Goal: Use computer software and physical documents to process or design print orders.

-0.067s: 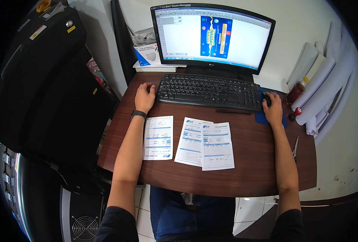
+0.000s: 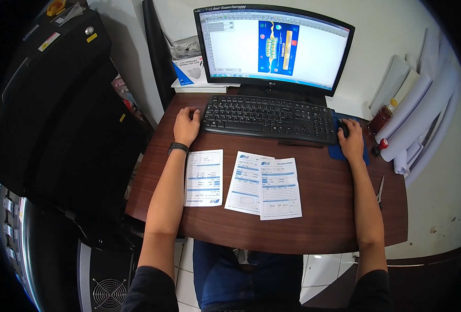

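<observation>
My right hand (image 2: 351, 140) is wrapped over a black computer mouse (image 2: 343, 128) on a blue mouse pad (image 2: 336, 152). My left hand (image 2: 187, 126), with a black band on its wrist, rests on the desk just beside the left end of a black keyboard (image 2: 269, 117). Its fingers are curled in, with nothing seen in them. A curved monitor (image 2: 230, 49) behind the keyboard displays a blue poster design. Nearer me lie three printed forms with handwriting: one form (image 2: 204, 179) by my left forearm, and a middle form (image 2: 242, 182) partly covered by a right-hand form (image 2: 280, 190).
Scissors (image 2: 380, 190) lie by my right forearm, and a dark slim stick (image 2: 300, 144) below the keyboard. A bottle of dark red liquid (image 2: 380, 119), a red-topped stamp (image 2: 382, 145) and white paper rolls (image 2: 410, 106) stand at right. A large black machine (image 2: 59, 114) flanks the desk's left.
</observation>
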Motion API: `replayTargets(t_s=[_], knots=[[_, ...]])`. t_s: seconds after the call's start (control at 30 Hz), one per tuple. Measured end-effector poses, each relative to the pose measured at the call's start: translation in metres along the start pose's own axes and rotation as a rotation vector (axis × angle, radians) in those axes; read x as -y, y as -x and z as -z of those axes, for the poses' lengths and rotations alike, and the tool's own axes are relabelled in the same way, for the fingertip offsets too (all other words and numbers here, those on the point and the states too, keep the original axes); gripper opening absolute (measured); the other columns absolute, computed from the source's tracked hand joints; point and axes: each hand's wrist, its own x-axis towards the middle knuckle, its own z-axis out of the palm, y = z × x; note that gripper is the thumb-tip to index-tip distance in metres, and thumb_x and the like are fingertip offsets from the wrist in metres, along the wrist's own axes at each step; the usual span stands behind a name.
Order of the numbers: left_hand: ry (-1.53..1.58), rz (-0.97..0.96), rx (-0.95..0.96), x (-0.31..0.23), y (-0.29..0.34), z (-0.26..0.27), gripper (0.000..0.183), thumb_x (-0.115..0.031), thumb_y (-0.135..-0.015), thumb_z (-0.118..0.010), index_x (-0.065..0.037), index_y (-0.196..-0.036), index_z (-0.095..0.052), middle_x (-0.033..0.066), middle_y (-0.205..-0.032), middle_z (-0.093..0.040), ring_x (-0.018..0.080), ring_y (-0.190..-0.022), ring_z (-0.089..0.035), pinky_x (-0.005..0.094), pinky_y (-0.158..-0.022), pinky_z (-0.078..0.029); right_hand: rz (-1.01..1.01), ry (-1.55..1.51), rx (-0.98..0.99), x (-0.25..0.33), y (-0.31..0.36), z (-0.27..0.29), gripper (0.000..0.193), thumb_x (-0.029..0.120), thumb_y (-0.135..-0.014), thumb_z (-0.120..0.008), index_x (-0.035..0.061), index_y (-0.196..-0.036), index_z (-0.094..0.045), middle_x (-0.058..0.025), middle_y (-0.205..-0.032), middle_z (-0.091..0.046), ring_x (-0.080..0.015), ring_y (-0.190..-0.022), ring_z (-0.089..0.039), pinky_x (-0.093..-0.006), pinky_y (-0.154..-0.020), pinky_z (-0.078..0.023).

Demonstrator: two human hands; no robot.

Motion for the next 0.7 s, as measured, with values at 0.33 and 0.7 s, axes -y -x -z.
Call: replayTargets(t_s=[0.33,0.7], knots=[[0.009,0.010,0.007,-0.0004,0.0002,-0.0007,0.031,-0.031,-0.099,-0.060,-0.003,-0.108,-0.070,0.0148,-0.110,-0.068,0.0349,-0.105,-0.064,0.0436,-0.090,-0.051,-0.015,0.010,0.018,-0.0007,-0.0008,0.0010,0.038,0.020,-0.090,-0.068,0.0056,-0.126,-0.068,-0.0184,-0.132,-0.061,-0.0376,-0.124,-0.058,-0.0439,-0.105,-0.047],[-0.001,0.029,0.006,0.0009,0.0007,0.0034,0.030,-0.030,-0.099,-0.061,-0.003,-0.109,-0.070,0.0145,-0.110,-0.068,0.0347,-0.106,-0.064,0.0439,-0.091,-0.051,-0.036,-0.016,0.032,0.0068,-0.0009,0.0021,0.039,0.021,-0.090,-0.068,0.0064,-0.126,-0.069,-0.0178,-0.132,-0.061,-0.0370,-0.124,-0.057,-0.0435,-0.106,-0.046]])
